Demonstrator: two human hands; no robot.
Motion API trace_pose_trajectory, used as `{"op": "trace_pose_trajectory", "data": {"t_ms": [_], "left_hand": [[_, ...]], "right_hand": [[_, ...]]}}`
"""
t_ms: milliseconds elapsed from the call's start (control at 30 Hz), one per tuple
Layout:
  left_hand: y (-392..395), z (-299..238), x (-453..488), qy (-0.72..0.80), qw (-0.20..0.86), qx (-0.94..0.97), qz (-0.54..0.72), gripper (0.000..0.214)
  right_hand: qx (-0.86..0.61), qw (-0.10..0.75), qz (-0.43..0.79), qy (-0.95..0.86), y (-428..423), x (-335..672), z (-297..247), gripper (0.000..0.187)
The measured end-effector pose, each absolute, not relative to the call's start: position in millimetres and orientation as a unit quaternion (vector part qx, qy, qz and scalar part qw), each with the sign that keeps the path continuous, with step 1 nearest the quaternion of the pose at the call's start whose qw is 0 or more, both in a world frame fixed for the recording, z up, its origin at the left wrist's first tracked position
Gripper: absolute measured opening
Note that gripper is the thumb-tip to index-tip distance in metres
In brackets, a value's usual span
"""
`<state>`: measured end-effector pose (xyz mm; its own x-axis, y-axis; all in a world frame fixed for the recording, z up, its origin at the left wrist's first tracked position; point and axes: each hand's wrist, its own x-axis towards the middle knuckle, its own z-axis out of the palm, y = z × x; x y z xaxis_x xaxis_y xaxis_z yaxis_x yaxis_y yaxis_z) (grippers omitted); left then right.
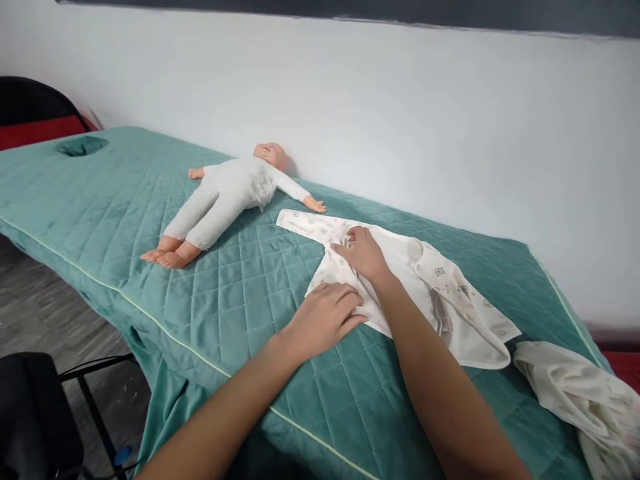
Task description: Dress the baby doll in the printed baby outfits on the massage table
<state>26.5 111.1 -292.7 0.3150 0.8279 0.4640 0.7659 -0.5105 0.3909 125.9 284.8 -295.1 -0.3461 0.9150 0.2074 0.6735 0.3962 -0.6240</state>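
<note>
Garment [420, 280] near doll [230, 187]: I judge gentle smoothing best; whether left grip [327, 317] or right grip [365, 254] pinches, I cannot tell.

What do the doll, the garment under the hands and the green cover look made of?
Doll: head probably vinyl or plastic, smooth, faint sheen; body matte, cloth-like, with a rough, fuzzy patch.
Garment: thin matte cloth, maybe cotton; soft folds.
Green cover: velvet-like plush, soft sheen; quilted, from the stitched diamonds. Exact fibers unclear.
</note>
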Motion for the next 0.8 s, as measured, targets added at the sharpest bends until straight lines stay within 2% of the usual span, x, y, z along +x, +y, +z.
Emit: {"op": "trace_pose_trajectory", "data": {"t_ms": [100, 167, 233, 400, 500, 667, 800], "left_hand": [[109.2, -295.0, 26.2, 0.525, 0.041, 0.795, 0.3, 0.036], [108.7, -295.7, 26.4, 0.548, 0.027, 0.787, 0.282, 0.048], [108.0, -295.9, 27.3, 0.563, 0.021, 0.783, 0.265, 0.05], [107.6, -297.5, 28.3, 0.598, 0.003, 0.76, 0.255, 0.023], [109.4, -298.6, 27.9, 0.593, 0.0, 0.761, 0.263, 0.015], [112.0, -299.3, 26.0, 0.56, 0.024, 0.744, 0.365, 0.017], [114.8, -299.7, 17.5, 0.628, 0.048, 0.577, 0.519, 0.012]], "right_hand": [[-0.541, 0.225, 0.186, -0.789, 281.6, 125.2, -291.9, 0.038], [-0.571, 0.219, 0.175, -0.772, 281.8, 127.5, -290.0, 0.033], [-0.586, 0.215, 0.177, -0.761, 284.4, 132.8, -288.7, 0.029], [-0.586, 0.265, 0.229, -0.73, 296.6, 154.5, -290.5, 0.023], [-0.591, 0.304, 0.234, -0.709, 303.7, 168.0, -294.0, 0.024], [-0.587, 0.345, 0.262, -0.684, 312.5, 175.9, -298.9, 0.023], [-0.537, 0.386, 0.334, -0.672, 314.1, 161.0, -300.1, 0.033]]}}
